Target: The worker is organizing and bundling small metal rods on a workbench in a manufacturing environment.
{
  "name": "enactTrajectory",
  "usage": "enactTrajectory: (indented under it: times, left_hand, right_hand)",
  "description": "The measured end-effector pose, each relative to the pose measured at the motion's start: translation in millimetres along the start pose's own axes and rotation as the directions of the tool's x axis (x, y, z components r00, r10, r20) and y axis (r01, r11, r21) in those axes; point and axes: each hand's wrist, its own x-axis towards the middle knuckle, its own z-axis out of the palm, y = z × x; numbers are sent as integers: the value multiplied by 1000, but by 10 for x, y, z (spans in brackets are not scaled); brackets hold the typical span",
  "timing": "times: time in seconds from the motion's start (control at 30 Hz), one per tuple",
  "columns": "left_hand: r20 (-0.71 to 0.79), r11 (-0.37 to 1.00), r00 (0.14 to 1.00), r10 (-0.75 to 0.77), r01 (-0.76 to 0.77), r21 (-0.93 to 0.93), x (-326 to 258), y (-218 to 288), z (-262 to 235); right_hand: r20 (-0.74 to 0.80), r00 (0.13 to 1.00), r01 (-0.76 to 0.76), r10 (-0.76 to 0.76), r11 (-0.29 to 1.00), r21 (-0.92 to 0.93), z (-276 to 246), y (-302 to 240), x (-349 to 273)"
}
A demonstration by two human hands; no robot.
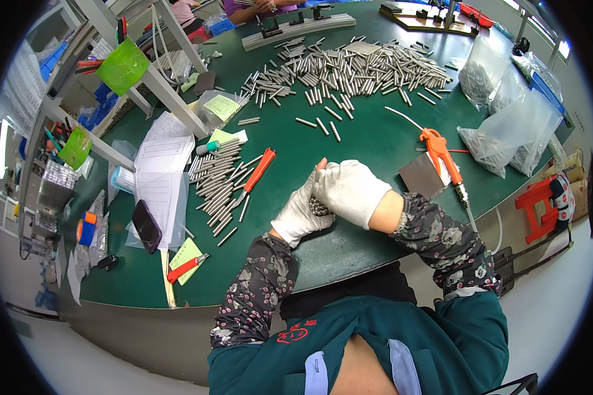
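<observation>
White work gloves cover both my hands, which are pressed together above the near middle of the green table. My left hand [296,214] is closed round a bundle of metal pins [318,207], whose packed ends show between the gloves. Over the top of it, my right hand [354,191] is closed on the same bundle; its fingertips are hidden. To the left lies an orange utility knife [259,170], beside a spread of metal pins [216,179]. A big heap of similar pins [356,69] covers the table's far middle.
An orange air gun [441,156] rests on the right, near a grey-brown square plate [420,176]. Clear bags of pins [501,135] stand along the right edge. Left are paper sheets [158,161], a phone [146,226] and a red cutter [186,268].
</observation>
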Motion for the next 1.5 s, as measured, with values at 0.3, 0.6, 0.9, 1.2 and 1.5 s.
enactTrajectory:
  times: [0.3, 0.6, 0.9, 1.2, 1.5]
  left_hand:
    - [115, 861, 910, -397, 413, -295, -33, 81, -26]
    - [0, 1000, 1000, 9, -9, -5, 13, 83, 0]
    - [22, 989, 1000, -7, 4, 147, -26, 9, -24]
    - [70, 981, 988, -141, 149, -127, 10, 114, -24]
    - [16, 980, 997, 72, -73, 185, 25, -12, -13]
  right_hand:
    - [-194, 974, -76, 120, 972, 220, -234, 199, -46]
    - [-43, 999, 12, -6, 991, 131, 52, 98, -31]
    - [8, 998, 56, -56, 998, -9, -106, 77, 0]
    - [-34, 995, 96, -93, 988, 119, 4, 176, -50]
    - [-66, 975, 203, -211, 973, -109, -20, 87, 14]
